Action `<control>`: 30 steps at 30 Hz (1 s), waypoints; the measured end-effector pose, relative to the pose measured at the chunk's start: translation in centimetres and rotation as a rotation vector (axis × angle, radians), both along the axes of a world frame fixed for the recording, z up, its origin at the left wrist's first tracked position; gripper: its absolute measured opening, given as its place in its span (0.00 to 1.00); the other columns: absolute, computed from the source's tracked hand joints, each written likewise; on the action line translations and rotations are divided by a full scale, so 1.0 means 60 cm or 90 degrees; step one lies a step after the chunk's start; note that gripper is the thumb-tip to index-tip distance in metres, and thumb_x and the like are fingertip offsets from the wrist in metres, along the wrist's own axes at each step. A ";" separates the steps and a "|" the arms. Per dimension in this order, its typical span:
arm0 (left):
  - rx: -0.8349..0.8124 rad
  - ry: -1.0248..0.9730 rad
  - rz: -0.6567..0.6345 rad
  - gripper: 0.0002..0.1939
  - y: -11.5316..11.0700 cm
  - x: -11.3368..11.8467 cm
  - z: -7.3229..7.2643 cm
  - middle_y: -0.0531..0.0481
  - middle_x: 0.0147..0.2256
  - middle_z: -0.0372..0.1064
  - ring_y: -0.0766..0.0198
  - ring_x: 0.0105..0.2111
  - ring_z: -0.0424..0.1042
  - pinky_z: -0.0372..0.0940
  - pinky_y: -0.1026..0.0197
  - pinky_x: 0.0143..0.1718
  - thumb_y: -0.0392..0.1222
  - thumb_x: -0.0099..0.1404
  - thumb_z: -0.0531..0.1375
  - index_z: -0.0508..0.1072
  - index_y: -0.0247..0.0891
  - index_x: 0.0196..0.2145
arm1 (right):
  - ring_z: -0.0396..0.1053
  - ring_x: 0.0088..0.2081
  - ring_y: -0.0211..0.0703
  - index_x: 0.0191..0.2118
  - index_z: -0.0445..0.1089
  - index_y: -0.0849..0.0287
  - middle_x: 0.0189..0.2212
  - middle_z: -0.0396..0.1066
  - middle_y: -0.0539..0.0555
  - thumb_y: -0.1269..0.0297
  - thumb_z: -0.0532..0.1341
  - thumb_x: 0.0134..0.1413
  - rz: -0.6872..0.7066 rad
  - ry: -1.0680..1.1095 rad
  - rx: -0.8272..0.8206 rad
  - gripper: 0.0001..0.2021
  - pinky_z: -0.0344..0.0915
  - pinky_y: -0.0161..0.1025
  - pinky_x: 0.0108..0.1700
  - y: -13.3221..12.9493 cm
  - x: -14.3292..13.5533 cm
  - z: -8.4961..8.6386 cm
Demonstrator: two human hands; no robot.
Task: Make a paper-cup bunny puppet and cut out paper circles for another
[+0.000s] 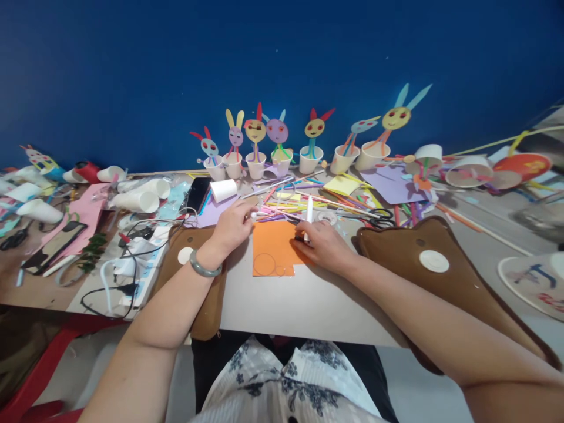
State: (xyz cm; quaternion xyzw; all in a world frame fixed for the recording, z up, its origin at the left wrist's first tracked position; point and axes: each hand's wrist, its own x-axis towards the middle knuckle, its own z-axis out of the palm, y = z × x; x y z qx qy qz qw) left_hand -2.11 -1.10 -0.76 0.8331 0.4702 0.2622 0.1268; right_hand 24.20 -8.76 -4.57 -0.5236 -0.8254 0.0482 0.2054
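An orange sheet of paper (275, 244) lies on the table in front of me, with a large and a small circle drawn near its lower left. My right hand (324, 244) rests over the sheet's right side, its fingers closed round a white marker (309, 211) that points upward. Just left of the sheet's upper edge is my left hand (233, 223), fingers pinched on a small white object (253, 215), perhaps a pen cap. A white paper cup (223, 190) lies on its side beyond my left hand.
Paper cups holding rabbit-faced figures (277, 130) line the blue wall. Colored sticks and strips (291, 202) lie behind the sheet, with black scissors (379, 217) at their right. Brown cushions (392, 258) flank me. A power strip (152, 264) with cables is at left.
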 end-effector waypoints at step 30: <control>-0.070 0.202 -0.322 0.21 -0.021 0.014 0.007 0.42 0.48 0.80 0.53 0.49 0.77 0.69 0.51 0.53 0.26 0.64 0.53 0.80 0.37 0.48 | 0.71 0.39 0.56 0.47 0.71 0.63 0.33 0.77 0.63 0.70 0.55 0.61 -0.195 -0.248 0.016 0.12 0.51 0.43 0.41 0.006 0.017 0.036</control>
